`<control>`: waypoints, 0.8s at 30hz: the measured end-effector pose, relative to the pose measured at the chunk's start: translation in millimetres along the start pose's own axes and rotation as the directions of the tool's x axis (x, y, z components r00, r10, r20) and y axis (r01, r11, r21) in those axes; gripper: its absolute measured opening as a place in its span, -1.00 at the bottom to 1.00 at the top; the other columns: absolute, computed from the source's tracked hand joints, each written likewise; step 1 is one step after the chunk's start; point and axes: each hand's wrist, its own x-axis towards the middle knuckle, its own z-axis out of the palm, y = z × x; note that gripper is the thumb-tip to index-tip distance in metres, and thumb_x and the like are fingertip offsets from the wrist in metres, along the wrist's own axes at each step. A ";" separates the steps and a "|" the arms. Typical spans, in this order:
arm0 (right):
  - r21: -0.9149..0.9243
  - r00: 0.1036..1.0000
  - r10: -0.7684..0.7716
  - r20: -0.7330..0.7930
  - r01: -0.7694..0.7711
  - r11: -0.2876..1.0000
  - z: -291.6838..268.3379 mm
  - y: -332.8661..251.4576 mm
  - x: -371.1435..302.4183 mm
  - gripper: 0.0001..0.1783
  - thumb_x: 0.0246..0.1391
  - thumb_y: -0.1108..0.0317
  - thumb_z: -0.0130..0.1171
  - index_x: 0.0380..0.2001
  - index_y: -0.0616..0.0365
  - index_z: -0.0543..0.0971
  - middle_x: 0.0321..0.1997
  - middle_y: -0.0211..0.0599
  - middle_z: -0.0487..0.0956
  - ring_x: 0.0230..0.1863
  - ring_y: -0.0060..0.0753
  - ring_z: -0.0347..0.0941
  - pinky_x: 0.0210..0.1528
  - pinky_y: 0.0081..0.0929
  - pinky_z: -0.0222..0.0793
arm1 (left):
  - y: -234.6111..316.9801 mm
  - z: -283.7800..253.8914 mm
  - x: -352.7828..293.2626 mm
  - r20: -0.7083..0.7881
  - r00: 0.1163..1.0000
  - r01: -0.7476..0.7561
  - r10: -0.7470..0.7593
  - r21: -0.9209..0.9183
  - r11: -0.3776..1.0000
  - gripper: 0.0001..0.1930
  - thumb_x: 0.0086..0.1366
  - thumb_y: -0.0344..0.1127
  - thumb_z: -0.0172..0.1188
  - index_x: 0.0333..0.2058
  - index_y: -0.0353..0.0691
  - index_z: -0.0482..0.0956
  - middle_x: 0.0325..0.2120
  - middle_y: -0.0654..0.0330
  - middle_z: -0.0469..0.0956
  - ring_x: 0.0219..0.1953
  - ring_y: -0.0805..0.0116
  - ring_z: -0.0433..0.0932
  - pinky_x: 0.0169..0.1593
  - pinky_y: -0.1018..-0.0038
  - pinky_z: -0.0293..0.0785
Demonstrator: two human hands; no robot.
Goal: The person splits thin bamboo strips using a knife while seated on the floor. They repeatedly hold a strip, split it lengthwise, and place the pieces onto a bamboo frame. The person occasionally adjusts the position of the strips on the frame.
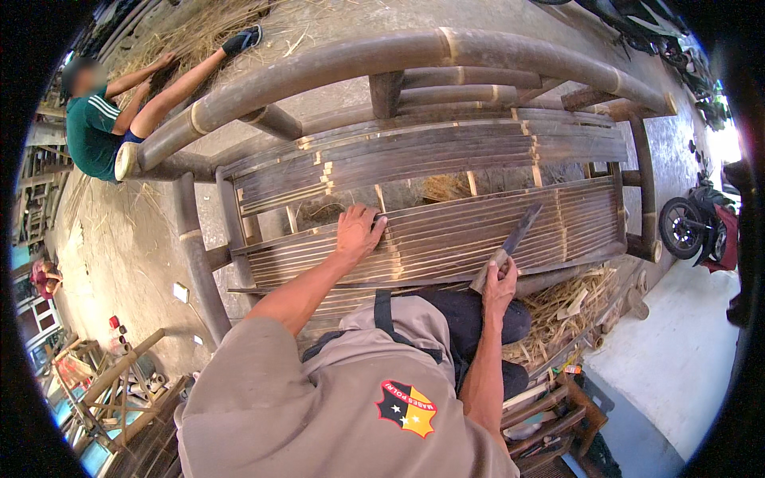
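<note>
Right hand (500, 285) closed round the handle of a long, dark-bladed knife (523, 229); blade angled away and to the right above the near slats, contact uncertain. Left hand (360, 233) rests on the thin brown bamboo slats (478, 235) of the near band, fingertips at their inner edge; whether they pinch a slat, cannot tell. Slats lie across a thick brown bamboo bench frame (319, 73), directly before the worker. Open gap between them and the far band of dark bamboo slats (430, 151); pale cross-strips bridge it. Step in hand, judged: adjusting or trimming the near slats. Next move probably calls for left fingers steadying the edge, clear of the blade. Pale straw-like shavings (558, 319) heaped at right.
</note>
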 end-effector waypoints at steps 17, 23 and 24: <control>0.016 0.996 0.092 0.004 -0.092 0.996 0.9 -2.6 1.2 -0.39 0.20 0.23 0.18 0.21 0.38 0.35 -0.07 -0.02 0.56 -0.19 -0.24 0.54 -0.13 -0.30 0.46 | -1.3 1.9 5.3 0.019 1.000 -0.022 0.023 -0.042 0.999 -0.68 0.31 -0.07 0.14 -0.21 -0.21 0.62 -0.25 0.02 0.57 -0.13 -0.02 0.52 -0.06 0.08 0.36; 0.042 0.997 0.073 -0.003 -0.073 0.996 2.5 -3.3 1.3 -0.38 0.18 0.25 0.21 0.21 0.38 0.34 -0.14 -0.06 0.58 -0.21 -0.29 0.54 -0.14 -0.34 0.46 | -3.2 3.9 3.5 0.011 1.000 -0.008 0.008 -0.035 0.999 -0.75 0.27 -0.10 0.15 -0.27 -0.15 0.62 -0.29 0.09 0.58 -0.14 0.02 0.52 -0.07 0.10 0.35; 0.030 0.999 0.032 -0.012 -0.032 0.999 2.8 -3.2 1.2 -0.39 0.18 0.26 0.21 0.21 0.37 0.34 -0.14 -0.06 0.58 -0.22 -0.29 0.54 -0.14 -0.34 0.47 | -4.0 4.3 3.4 0.016 1.000 -0.005 0.006 -0.041 0.999 -0.75 0.27 -0.11 0.15 -0.27 -0.15 0.62 -0.30 0.09 0.58 -0.14 0.03 0.52 -0.07 0.09 0.35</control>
